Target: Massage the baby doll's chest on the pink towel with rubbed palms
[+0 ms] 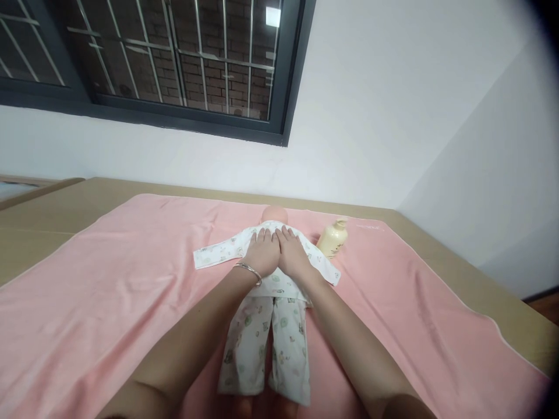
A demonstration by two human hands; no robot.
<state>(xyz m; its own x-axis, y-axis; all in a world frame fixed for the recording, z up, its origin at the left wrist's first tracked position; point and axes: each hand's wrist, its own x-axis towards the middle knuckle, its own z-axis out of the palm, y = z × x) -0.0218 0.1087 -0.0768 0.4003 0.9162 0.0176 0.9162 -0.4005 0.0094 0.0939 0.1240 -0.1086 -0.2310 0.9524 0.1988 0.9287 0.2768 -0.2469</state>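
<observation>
A baby doll [274,215] in white printed pajamas [286,331] lies lengthwise before me, its head at the far end and its arms spread wide. No face shows on the head, so it appears to lie on its front. My left hand [262,251] rests flat on the upper part of the pajama top, fingers stretched away from me, a silver bangle [248,269] at the wrist. Beside it, my right hand [293,251] also lies flat on the top. The two hands touch along their inner edges. Neither one grips anything.
A cream pump bottle [334,238] stands by the doll's right-hand sleeve. Under everything is a wrinkled pink sheet [144,267] on a tan padded surface [117,187]. White walls [358,105] and a barred window [183,64] border the far side.
</observation>
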